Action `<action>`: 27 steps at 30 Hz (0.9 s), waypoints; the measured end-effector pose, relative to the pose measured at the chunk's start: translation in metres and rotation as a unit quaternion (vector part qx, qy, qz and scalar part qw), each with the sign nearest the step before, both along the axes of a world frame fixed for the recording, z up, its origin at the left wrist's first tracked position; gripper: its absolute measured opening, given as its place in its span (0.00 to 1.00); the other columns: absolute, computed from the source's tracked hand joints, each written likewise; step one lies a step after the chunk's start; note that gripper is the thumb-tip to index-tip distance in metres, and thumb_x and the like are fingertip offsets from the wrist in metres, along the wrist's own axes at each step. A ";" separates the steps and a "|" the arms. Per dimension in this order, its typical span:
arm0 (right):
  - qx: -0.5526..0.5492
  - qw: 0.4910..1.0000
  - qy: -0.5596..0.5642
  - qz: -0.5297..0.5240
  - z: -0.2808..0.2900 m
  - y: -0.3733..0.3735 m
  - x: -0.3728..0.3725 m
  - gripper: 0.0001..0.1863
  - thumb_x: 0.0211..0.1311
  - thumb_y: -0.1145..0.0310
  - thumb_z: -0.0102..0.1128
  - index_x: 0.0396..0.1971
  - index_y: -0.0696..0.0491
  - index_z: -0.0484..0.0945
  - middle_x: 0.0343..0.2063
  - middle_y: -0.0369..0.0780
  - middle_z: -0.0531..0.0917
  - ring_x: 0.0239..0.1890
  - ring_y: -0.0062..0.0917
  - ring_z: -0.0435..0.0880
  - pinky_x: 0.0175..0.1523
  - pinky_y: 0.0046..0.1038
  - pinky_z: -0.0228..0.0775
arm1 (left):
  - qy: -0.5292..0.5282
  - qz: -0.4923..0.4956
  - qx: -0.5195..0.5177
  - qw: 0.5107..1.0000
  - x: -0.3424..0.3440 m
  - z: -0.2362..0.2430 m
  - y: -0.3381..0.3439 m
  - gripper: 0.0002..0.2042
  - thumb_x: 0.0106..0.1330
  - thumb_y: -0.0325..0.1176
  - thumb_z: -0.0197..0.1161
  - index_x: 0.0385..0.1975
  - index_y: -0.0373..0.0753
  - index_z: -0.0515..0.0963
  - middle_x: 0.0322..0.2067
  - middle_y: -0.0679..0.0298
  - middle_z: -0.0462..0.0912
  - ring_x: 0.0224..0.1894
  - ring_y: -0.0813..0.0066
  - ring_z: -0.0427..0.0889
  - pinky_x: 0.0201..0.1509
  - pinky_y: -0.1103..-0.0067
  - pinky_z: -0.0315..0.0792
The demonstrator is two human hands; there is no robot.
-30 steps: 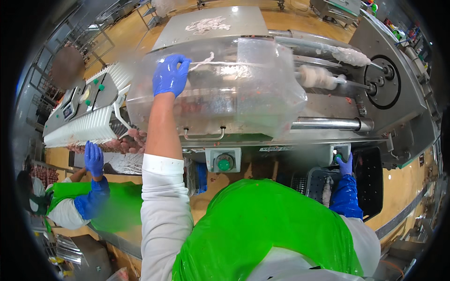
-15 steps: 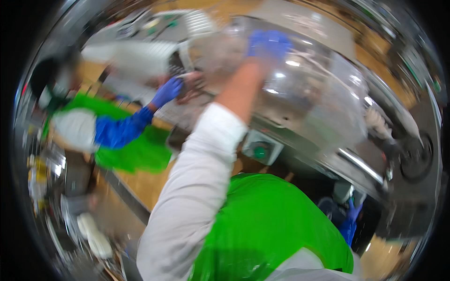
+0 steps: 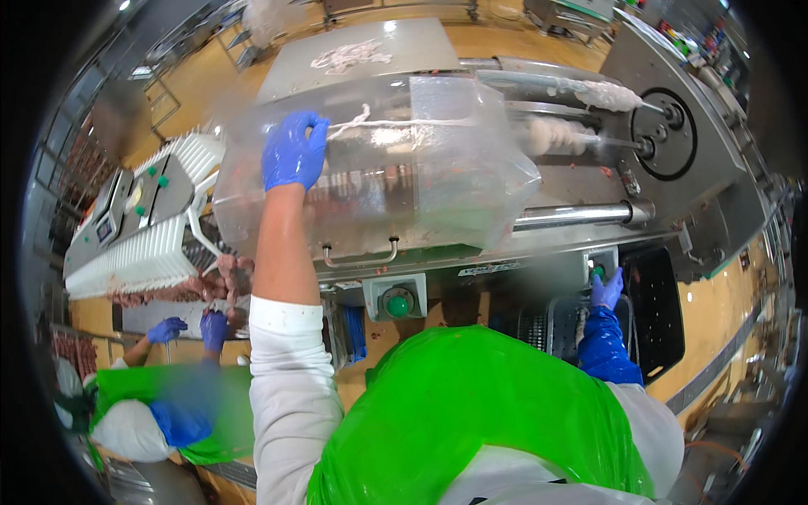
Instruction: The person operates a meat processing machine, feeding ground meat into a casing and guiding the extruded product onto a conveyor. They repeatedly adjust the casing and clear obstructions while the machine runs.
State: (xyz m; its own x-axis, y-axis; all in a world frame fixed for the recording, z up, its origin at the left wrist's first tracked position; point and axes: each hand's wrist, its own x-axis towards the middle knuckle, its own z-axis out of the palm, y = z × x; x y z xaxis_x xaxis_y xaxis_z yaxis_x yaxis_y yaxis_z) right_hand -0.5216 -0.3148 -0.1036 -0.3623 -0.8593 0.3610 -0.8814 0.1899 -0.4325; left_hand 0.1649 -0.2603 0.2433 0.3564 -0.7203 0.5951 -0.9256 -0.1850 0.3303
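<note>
My left hand (image 3: 295, 151), in a blue glove, is raised over the clear plastic cover (image 3: 362, 198) of a steel machine, its thumb and fingers drawn together. A pale, wet strand that looks like sausage casing (image 3: 404, 124) runs rightward from beside those fingers; whether they grip it or only touch the cover cannot be made out. Low on the right, my gloved right hand (image 3: 606, 290) is at a small box with a green push button (image 3: 598, 273), fingers stretched upward. Bunched casing sits on an upper steel tube (image 3: 610, 95) and a lower one (image 3: 551, 135).
More casing (image 3: 349, 57) lies on a steel top behind the cover. At left stands a rack of white hangers (image 3: 135, 257) with linked sausages (image 3: 227, 278). A co-worker in a green apron (image 3: 223, 421) is beside it. A black crate (image 3: 656, 316) stands right of my right hand.
My view has swung and steadied, so the machine now lies nearly level across it. My left hand appears farther left over the cover. My right hand is still by the green button.
</note>
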 end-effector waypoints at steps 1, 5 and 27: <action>0.027 0.999 0.018 -0.006 -0.001 0.003 0.012 0.40 0.55 0.66 0.62 0.66 0.61 0.56 0.58 0.60 0.68 0.60 0.53 0.68 0.66 0.41 0.61 | -0.001 -0.009 0.001 1.000 0.001 0.000 -0.001 0.13 0.63 0.45 0.57 0.35 0.42 0.81 0.40 0.56 0.81 0.45 0.53 0.78 0.52 0.65 0.70; 0.056 0.998 0.007 0.000 -0.004 0.014 0.053 0.34 0.59 0.66 0.55 0.65 0.62 0.58 0.61 0.56 0.67 0.62 0.48 0.67 0.66 0.40 0.61 | -0.010 -0.039 -0.006 0.999 0.005 -0.001 -0.003 0.12 0.64 0.44 0.57 0.34 0.43 0.80 0.40 0.58 0.81 0.46 0.55 0.78 0.56 0.63 0.67; 0.243 0.969 0.032 -0.027 0.047 0.002 0.091 0.24 0.60 0.59 0.51 0.52 0.59 0.72 0.57 0.53 0.70 0.52 0.48 0.77 0.55 0.43 0.70 | -0.001 -0.091 0.010 0.996 0.008 0.000 -0.001 0.09 0.66 0.42 0.55 0.35 0.46 0.78 0.40 0.62 0.79 0.47 0.59 0.78 0.66 0.59 0.59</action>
State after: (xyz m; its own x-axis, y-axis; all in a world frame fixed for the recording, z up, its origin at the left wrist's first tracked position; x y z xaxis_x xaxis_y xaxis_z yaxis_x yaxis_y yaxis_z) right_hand -0.4303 -0.3125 -0.0569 -0.4017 -0.9139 -0.0589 -0.8865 0.4042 -0.2252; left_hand 0.1730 -0.2617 0.2432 0.2182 -0.7842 0.5808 -0.9449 -0.0209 0.3267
